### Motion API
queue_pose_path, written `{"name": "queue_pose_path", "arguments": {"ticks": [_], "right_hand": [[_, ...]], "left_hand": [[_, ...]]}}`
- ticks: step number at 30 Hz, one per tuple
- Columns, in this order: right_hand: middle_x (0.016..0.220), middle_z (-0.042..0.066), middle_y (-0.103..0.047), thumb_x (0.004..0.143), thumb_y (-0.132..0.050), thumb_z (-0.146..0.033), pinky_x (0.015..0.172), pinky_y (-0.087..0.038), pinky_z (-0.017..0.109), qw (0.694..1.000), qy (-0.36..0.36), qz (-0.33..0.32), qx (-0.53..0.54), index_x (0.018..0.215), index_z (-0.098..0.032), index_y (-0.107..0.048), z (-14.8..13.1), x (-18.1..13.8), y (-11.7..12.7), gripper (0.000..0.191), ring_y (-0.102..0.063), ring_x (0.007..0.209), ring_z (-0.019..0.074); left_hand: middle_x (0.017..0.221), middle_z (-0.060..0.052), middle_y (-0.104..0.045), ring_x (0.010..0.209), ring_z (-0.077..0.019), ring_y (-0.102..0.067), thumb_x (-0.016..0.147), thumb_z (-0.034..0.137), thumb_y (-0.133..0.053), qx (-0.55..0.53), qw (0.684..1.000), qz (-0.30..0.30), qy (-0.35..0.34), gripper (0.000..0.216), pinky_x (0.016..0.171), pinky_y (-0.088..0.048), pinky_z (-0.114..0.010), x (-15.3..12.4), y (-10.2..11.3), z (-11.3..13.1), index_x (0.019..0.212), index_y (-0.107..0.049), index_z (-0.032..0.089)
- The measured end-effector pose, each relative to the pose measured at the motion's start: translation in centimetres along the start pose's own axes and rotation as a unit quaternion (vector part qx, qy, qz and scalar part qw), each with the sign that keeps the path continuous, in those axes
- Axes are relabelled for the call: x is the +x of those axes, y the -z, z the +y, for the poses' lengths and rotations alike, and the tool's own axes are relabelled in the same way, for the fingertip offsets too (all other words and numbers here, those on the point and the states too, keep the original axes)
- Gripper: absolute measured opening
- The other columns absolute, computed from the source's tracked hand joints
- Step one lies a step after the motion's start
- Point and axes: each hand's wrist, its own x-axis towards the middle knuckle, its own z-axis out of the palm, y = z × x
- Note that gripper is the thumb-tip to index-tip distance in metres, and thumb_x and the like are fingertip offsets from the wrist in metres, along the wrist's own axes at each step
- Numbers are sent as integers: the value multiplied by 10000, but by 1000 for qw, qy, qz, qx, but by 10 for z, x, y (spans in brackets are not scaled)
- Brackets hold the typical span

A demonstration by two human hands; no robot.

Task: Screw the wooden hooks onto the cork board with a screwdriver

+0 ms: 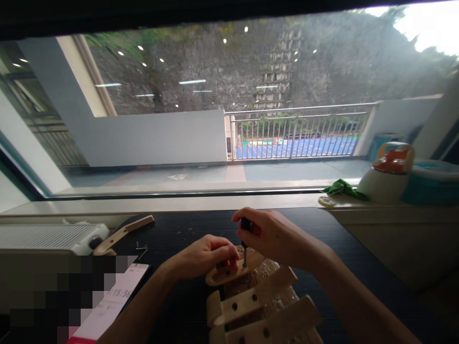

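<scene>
My right hand (260, 228) is wrapped round the black handle of a screwdriver (245, 241). The screwdriver stands nearly upright, its tip at a hole in a light wooden piece (218, 275). Close to its shaft, my left hand (211, 255) has its fingers curled together over that wooden piece; what they pinch, if anything, is hidden. Two similar wooden pieces lie nearer to me, a middle slat (244, 301) and a front slat (283, 325), both with dark round holes. Crinkled clear plastic wrap (274, 306) shows between the pieces.
A bent wooden piece (132, 229) lies at the dark table's (304, 229) left edge, with small metal parts (141, 247) by it. A phone (122, 296) rests nearer me. A radiator (53, 239) stands left. On the sill are a green cloth (342, 188) and a tape roll (326, 201).
</scene>
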Motion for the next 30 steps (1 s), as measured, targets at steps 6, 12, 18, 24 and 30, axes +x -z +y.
{"name": "queue_pose_path", "arguments": {"ticks": [6, 12, 18, 24, 30], "right_hand": [[624, -35, -555, 804, -534, -285, 526, -319, 215, 1000, -3, 9, -3, 961, -228, -583, 2, 2, -2, 174, -460, 548, 86], [623, -39, -558, 787, -554, -303, 533, -332, 216, 1000, -5, 9, 8, 987, -237, -577, 2, 1, -1, 212, -471, 552, 87], [642, -32, -569, 808, -525, -273, 545, -340, 215, 1000, 5, 6, 14, 1014, -228, -578, 1, 0, 0, 217, -481, 560, 84], [641, -37, -563, 802, -546, -294, 518, -317, 207, 1000, 13, 16, 2, 908, -209, -558, 4, 2, -4, 136, -457, 550, 76], [642, -27, -567, 786, -561, -345, 517, -322, 217, 1000, -11, 4, 0, 943, -215, -574, 2, 0, 0, 204, -466, 551, 89]], "left_hand": [[820, -51, -695, 723, -143, -575, 867, 410, -467, 5, 1000, -1, -5, 346, 691, -433, -235, -1, 0, 1, 877, -671, 130], [813, -47, -696, 718, -143, -577, 860, 413, -473, 2, 1000, 0, -3, 340, 690, -434, -235, 0, -1, -1, 877, -666, 134], [822, -50, -689, 722, -142, -571, 870, 401, -459, 8, 1000, -3, -4, 342, 688, -435, -233, -1, -1, 1, 874, -669, 130], [819, -54, -684, 718, -140, -565, 872, 405, -458, 11, 1000, -6, -4, 348, 699, -437, -240, -1, -1, 2, 868, -666, 126], [821, -55, -685, 727, -146, -569, 859, 429, -468, 4, 1000, -4, 4, 359, 703, -444, -241, -1, -1, 0, 874, -659, 126]]}}
